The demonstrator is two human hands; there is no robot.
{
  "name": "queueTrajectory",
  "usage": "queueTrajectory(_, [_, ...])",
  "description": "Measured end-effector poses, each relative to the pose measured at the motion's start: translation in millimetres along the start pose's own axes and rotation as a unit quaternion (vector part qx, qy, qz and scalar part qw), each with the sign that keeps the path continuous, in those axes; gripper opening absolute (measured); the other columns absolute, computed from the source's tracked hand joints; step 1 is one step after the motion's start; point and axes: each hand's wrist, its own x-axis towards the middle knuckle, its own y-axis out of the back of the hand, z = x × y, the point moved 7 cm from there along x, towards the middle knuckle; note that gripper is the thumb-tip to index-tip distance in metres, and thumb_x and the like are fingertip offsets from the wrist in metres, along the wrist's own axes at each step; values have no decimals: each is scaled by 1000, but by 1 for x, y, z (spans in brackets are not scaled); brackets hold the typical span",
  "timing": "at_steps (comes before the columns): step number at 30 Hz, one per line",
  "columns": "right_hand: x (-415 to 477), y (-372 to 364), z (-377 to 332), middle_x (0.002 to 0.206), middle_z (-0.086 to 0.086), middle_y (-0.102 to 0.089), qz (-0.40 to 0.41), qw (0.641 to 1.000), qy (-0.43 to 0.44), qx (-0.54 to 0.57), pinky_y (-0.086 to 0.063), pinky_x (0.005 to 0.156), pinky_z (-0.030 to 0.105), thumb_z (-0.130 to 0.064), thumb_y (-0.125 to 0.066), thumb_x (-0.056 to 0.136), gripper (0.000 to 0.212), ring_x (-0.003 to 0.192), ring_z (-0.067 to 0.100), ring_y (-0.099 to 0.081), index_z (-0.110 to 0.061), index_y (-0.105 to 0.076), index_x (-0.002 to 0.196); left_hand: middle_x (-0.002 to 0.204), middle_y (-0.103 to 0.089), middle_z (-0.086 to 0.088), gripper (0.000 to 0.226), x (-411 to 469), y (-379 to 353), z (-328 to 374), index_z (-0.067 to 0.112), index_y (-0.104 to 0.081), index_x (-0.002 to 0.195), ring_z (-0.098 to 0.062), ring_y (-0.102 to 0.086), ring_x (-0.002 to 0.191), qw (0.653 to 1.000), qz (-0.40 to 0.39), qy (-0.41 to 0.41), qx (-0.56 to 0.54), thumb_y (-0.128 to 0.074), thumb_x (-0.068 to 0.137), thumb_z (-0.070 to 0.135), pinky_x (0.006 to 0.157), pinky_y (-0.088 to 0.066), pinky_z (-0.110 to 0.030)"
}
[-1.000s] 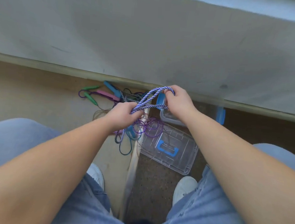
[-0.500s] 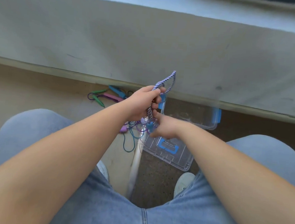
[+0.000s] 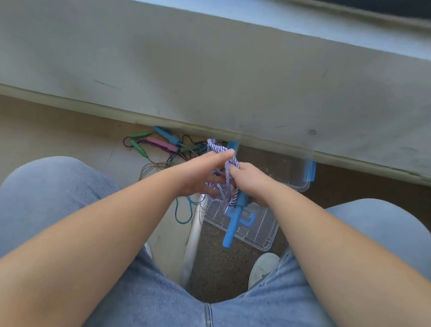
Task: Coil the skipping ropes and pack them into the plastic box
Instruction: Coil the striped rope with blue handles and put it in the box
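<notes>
My left hand [image 3: 195, 173], fingers straight, has the striped rope [image 3: 215, 147] looped about it; my right hand [image 3: 249, 179] pinches that rope above its blue handle [image 3: 232, 222].

Left hand [image 3: 198, 173] is blurring at the fingertips, so how the rope [image 3: 217, 148] is sitting around them is unclear. Right hand [image 3: 249, 182] is pinching that rope, hiding its middle and covering part of the box [image 3: 296, 182], whose far wall is smearing. Both forearms are running off the bottom edge. The pile of other ropes [image 3: 164, 145] is tangling too finely to separate.
</notes>
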Motion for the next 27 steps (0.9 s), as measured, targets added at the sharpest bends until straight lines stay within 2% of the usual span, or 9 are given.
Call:
queueTrajectory(3, [1, -8, 0, 87, 7, -68, -37, 999, -11, 17, -58, 71, 43, -21, -57, 87, 24, 76, 24, -66, -10, -66, 106, 117, -68, -5, 27, 2, 6, -3, 24, -65, 117, -20, -70, 93, 996, 51, -25, 75, -61, 94, 37, 81, -61, -41])
queueTrajectory(6, [0, -16, -3, 91, 7, -64, -70, 997, 24, -18, -50, 70, 37, -22, -70, 76, 31, 77, 19, -59, -12, -68, 105, 104, -74, -7, 20, 3, 24, -3, 21, -69, 101, -21, -68, 74, 981, 163, -36, 102, -50, 98, 28, 67, -60, -37])
queueTrajectory(9, [5, -11, 0, 93, 9, -67, -38, 999, 39, -7, -57, 68, 39, -14, -68, 83, 13, 73, 19, -61, -15, -67, 95, 85, -73, -2, 16, 2, 40, 3, 20, -67, 94, -14, -54, 54, 965, 244, -51, 80, -51, 97, 24, 50, -42, -23])
queueTrajectory(11, [8, 6, 5, 87, 12, -66, 50, 994, 7, -93, -61, 66, 42, -20, -64, 88, 10, 66, 23, -62, -10, -62, 89, 73, -67, 2, 14, 1, 49, 9, 19, -68, 93, -12, -47, 51, 957, 269, -61, 88, -55, 95, 23, 50, -36, -23])
queueTrajectory(13, [4, 24, 5, 77, 7, -63, 109, 954, -17, -279, -50, 55, 33, -45, -67, 87, 37, 65, 21, -58, -10, -58, 81, 68, -57, 2, 15, 2, 54, 11, 16, -69, 95, -14, -43, 48, 956, 276, -60, 75, -57, 93, 24, 50, -36, -24])
queueTrajectory(16, [-4, 27, 9, 69, 2, -60, 69, 921, -41, -382, -42, 51, 28, -55, -67, 86, 46, 61, 16, -55, -11, -57, 77, 73, -51, 0, 23, 2, 56, 12, 18, -68, 108, -15, -37, 46, 959, 274, -57, 55, -52, 95, 28, 44, -33, -23])
queueTrajectory(21, [5, 14, 5, 77, 17, -68, 43, 999, -7, 5, -62, 73, 49, -7, -57, 89, 13, 61, 25, -62, 1, -66, 94, 78, -57, 0, 29, 5, 38, 14, 25, -62, 117, -12, -38, 49, 971, 218, -55, 85, -38, 101, 27, 38, -28, -18])
queueTrajectory(24, [0, 15, -11, 78, 12, -61, 64, 977, 34, 199, -58, 59, 42, -11, -49, 102, 15, 57, 22, -58, -11, -64, 99, 82, -63, -1, 30, 8, 34, 13, 25, -63, 117, -13, -46, 52, 962, 216, -79, 145, -40, 99, 19, 42, -33, -20])
queueTrajectory(27, [-2, 26, -14, 87, 12, -62, 97, 969, 44, 224, -54, 50, 37, -25, -45, 106, 19, 55, 25, -59, -20, -61, 113, 86, -66, -2, 34, 9, 44, 8, 25, -65, 116, -12, -51, 53, 959, 238, -82, 134, -40, 96, 14, 41, -36, -22])
